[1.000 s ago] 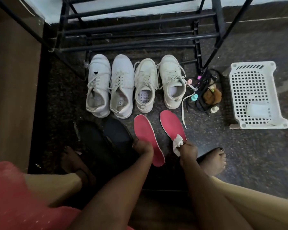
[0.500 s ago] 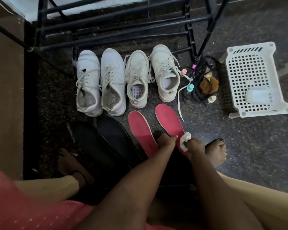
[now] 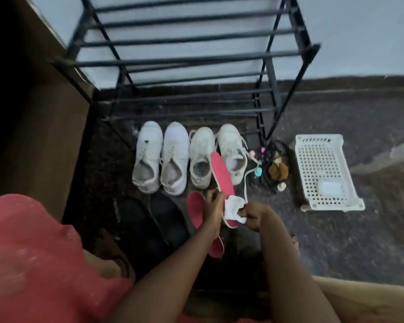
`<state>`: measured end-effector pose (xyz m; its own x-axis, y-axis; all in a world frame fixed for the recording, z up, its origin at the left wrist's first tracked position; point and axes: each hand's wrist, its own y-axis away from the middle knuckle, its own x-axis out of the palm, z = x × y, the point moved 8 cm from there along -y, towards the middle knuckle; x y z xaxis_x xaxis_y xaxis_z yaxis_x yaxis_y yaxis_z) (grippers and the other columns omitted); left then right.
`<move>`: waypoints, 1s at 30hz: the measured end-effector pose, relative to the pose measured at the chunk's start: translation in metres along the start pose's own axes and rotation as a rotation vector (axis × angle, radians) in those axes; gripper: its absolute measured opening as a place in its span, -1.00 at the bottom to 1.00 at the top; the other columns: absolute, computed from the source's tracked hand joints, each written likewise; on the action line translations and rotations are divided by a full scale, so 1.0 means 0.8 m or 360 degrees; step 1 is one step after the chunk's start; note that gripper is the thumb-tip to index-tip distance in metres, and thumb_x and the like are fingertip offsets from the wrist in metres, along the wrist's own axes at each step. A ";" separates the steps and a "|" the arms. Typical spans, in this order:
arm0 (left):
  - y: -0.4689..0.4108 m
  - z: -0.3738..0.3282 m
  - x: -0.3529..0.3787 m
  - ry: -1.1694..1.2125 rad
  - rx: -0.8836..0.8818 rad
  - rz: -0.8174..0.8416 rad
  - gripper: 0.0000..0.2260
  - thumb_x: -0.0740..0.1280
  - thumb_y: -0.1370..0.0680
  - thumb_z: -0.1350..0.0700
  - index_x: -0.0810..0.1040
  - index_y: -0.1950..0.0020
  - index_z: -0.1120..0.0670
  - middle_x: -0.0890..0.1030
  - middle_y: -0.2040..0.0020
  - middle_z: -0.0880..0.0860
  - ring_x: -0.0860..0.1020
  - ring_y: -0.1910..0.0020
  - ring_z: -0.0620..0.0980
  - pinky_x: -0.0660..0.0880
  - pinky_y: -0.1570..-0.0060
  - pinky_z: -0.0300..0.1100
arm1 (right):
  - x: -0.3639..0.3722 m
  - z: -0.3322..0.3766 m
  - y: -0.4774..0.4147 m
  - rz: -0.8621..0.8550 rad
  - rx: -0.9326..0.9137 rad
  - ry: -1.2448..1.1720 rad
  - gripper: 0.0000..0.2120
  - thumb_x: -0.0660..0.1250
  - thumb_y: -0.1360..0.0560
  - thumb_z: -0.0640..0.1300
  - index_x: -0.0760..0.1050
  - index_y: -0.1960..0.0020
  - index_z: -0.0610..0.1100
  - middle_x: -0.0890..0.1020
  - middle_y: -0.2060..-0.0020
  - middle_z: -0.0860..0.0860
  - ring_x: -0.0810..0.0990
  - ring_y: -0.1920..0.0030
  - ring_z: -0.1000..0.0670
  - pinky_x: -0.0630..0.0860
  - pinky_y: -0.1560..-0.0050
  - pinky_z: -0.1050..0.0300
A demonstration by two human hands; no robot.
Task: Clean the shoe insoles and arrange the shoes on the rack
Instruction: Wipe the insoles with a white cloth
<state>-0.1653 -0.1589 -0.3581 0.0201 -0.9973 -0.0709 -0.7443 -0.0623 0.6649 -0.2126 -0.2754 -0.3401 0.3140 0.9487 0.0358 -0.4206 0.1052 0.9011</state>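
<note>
My left hand (image 3: 214, 206) grips a red insole (image 3: 222, 174) lifted off the floor, its toe end pointing toward the shoes. My right hand (image 3: 254, 214) holds a white cloth (image 3: 233, 209) pressed against that insole's heel part. A second red insole (image 3: 196, 210) lies on the floor under my left wrist. Two black insoles (image 3: 168, 217) lie to its left. Several white sneakers (image 3: 175, 157) stand in a row in front of the black shoe rack (image 3: 187, 59).
A white perforated plastic basket (image 3: 322, 171) lies on the floor at right. A clutter of small bottles and a dark wire holder (image 3: 275, 166) sits between it and the shoes. A brown cabinet side (image 3: 33, 127) stands at left. Dark speckled floor spreads to the right.
The left hand has taken the right red insole and lifted it off the floor; the cloth hand stays on its heel. The camera has tilted up, showing more of the rack.
</note>
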 end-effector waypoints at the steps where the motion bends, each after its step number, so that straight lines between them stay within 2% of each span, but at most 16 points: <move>1: 0.009 -0.027 -0.009 0.0183 0.0055 0.0010 -0.94 0.28 -0.48 0.19 0.47 0.07 0.14 0.51 0.28 -0.03 0.48 0.32 -0.11 0.39 0.39 -0.39 | 0.028 0.016 0.023 0.0198 -0.0022 -0.0116 -0.72 -0.03 -0.51 -0.56 0.44 0.04 -0.42 0.63 0.40 -0.15 0.60 0.42 -0.04 0.53 0.49 0.22; 3: 0.025 -0.075 -0.024 0.0529 0.0137 0.0168 -0.76 0.40 -0.31 0.03 0.46 0.15 0.13 0.52 0.31 -0.02 0.49 0.29 -0.07 0.45 0.24 -0.29 | 0.049 0.044 0.038 0.0430 -0.0044 -0.0416 -0.61 -0.16 -0.51 -0.57 0.42 0.16 -0.40 0.60 0.50 -0.18 0.61 0.52 -0.06 0.53 0.54 0.19; 4: 0.031 -0.094 -0.031 0.0669 0.0152 0.0268 -0.69 0.45 -0.26 -0.04 0.48 0.15 0.11 0.53 0.27 0.01 0.50 0.20 -0.01 0.46 0.12 -0.17 | 0.054 0.057 0.064 0.0340 -0.0114 -0.0295 -0.57 -0.19 -0.49 -0.58 0.43 0.16 -0.39 0.61 0.49 -0.19 0.62 0.51 -0.07 0.53 0.56 0.19; 6: 0.050 -0.126 -0.043 0.0785 0.0070 0.0425 -0.61 0.41 -0.37 -0.16 0.55 -0.08 0.04 0.56 0.01 0.06 0.50 -0.04 0.09 0.43 -0.12 0.06 | 0.079 0.081 0.107 0.0382 -0.0225 -0.0255 -0.55 -0.21 -0.47 -0.60 0.44 0.15 -0.38 0.62 0.48 -0.17 0.63 0.49 -0.06 0.51 0.57 0.21; 8: 0.078 -0.161 -0.054 0.0904 0.0016 0.0611 -0.41 0.39 -0.43 -0.17 0.39 -0.40 0.01 0.47 -0.25 0.07 0.42 -0.24 0.11 0.29 -0.33 0.13 | 0.103 0.101 0.154 0.0454 -0.0293 -0.0215 -0.55 -0.20 -0.46 -0.61 0.44 0.14 -0.39 0.63 0.42 -0.18 0.63 0.37 -0.12 0.53 0.54 0.22; 9: 0.093 -0.184 -0.054 0.1093 0.0039 0.0807 -0.31 0.43 -0.41 -0.14 0.31 -0.46 0.08 0.43 -0.27 0.10 0.39 -0.25 0.12 0.23 -0.37 0.10 | 0.115 0.109 0.171 0.0480 -0.0314 -0.0186 -0.56 -0.18 -0.45 -0.61 0.44 0.14 -0.38 0.62 0.35 -0.19 0.60 0.28 -0.14 0.54 0.52 0.21; 12: 0.140 -0.240 -0.076 0.1314 0.0034 0.1005 -0.34 0.60 -0.18 -0.03 0.54 -0.15 0.27 0.55 0.00 0.19 0.55 0.02 0.14 0.47 -0.09 -0.01 | 0.141 0.142 0.216 0.0423 -0.0401 0.0020 -0.61 -0.08 -0.43 -0.60 0.48 0.15 -0.35 0.58 0.25 -0.18 0.54 0.20 -0.11 0.55 0.47 0.21; 15: 0.168 -0.275 -0.112 0.1385 0.0065 0.1054 -0.24 0.66 0.07 0.12 0.58 -0.05 0.36 0.60 0.01 0.28 0.64 0.10 0.20 0.59 0.09 0.02 | 0.163 0.184 0.281 0.0384 -0.0665 0.0328 -0.70 0.08 -0.46 -0.56 0.50 0.17 -0.29 0.57 0.27 -0.13 0.56 0.25 -0.04 0.55 0.42 0.21; 18: 0.200 -0.318 -0.150 0.1399 0.0271 0.0991 -0.29 0.62 -0.11 0.13 0.54 -0.19 0.31 0.61 -0.07 0.28 0.62 0.01 0.20 0.58 -0.02 0.02 | 0.176 0.229 0.344 0.0239 -0.1054 0.0337 -0.78 0.14 -0.48 -0.51 0.51 -0.02 -0.37 0.57 0.22 -0.17 0.55 0.26 -0.08 0.54 0.37 0.17; 20: 0.224 -0.342 -0.170 0.1474 0.0376 0.0983 -0.59 0.45 -0.39 0.07 0.60 -0.15 0.27 0.61 -0.06 0.25 0.63 0.04 0.17 0.56 -0.03 -0.01 | 0.192 0.251 0.389 0.0202 -0.1336 0.0158 -0.77 0.15 -0.47 -0.48 0.50 -0.06 -0.43 0.59 0.16 -0.23 0.56 0.20 -0.12 0.49 0.25 0.10; 21: 0.235 -0.352 -0.178 0.1509 0.0408 0.1007 -0.66 0.39 -0.44 0.05 0.63 -0.09 0.26 0.63 -0.02 0.24 0.64 0.08 0.16 0.57 0.00 -0.03 | 0.203 0.258 0.411 0.0119 -0.1514 0.0199 -0.76 0.18 -0.46 -0.45 0.54 -0.06 -0.35 0.62 0.15 -0.21 0.57 0.18 -0.10 0.46 0.22 0.11; 23: 0.256 -0.371 -0.189 0.1560 0.0469 0.1096 -0.59 0.56 -0.29 0.07 0.65 -0.05 0.26 0.65 0.02 0.23 0.66 0.09 0.16 0.58 0.03 -0.02 | 0.233 0.263 0.461 -0.0261 -0.1958 0.0687 -0.72 0.25 -0.47 -0.29 0.60 -0.10 -0.09 0.67 0.12 -0.12 0.61 0.14 -0.07 0.43 0.20 0.16; 25: 0.266 -0.383 -0.202 0.1573 0.0500 0.1118 -0.44 0.65 -0.11 0.07 0.65 -0.03 0.26 0.64 0.04 0.24 0.65 0.08 0.17 0.58 0.02 0.01 | 0.280 0.245 0.491 -0.0482 -0.2185 0.1354 -0.69 0.17 -0.48 -0.06 0.61 -0.11 0.03 0.68 0.10 -0.11 0.62 0.07 -0.12 0.43 0.16 0.12; 26: 0.266 -0.385 -0.211 0.1564 0.0499 0.1073 -0.46 0.63 -0.16 0.00 0.64 -0.02 0.26 0.64 0.07 0.24 0.65 0.10 0.17 0.59 0.03 0.00 | 0.300 0.232 0.497 -0.0525 -0.2191 0.1616 -0.64 0.10 -0.45 -0.03 0.62 -0.07 0.00 0.67 0.10 -0.14 0.62 0.06 -0.15 0.41 0.17 0.10; 28: 0.264 -0.383 -0.232 0.1548 0.0432 0.0899 -0.49 0.38 -0.43 -0.19 0.59 -0.06 0.26 0.63 0.08 0.24 0.64 0.11 0.15 0.55 -0.02 -0.02 | 0.330 0.204 0.507 -0.0557 -0.2156 0.1970 -0.68 0.08 -0.47 -0.14 0.60 0.01 -0.14 0.64 0.07 -0.17 0.54 0.13 -0.13 0.27 0.23 0.12; 30: 0.258 -0.376 -0.253 0.1604 0.0385 0.0749 -0.48 0.20 -0.55 -0.20 0.51 -0.17 0.25 0.63 0.03 0.24 0.61 0.03 0.15 0.49 -0.11 -0.02 | 0.343 0.188 0.518 -0.0465 -0.2104 0.2012 -0.73 0.10 -0.53 -0.23 0.55 -0.06 -0.27 0.60 0.01 -0.22 0.38 0.15 -0.03 0.20 0.19 0.18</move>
<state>-0.1219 0.0186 0.0170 0.1508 -0.5042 0.8503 -0.9269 0.2270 0.2990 -0.1728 -0.0163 0.1078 0.0071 0.4252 -0.9051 -0.9820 -0.1679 -0.0866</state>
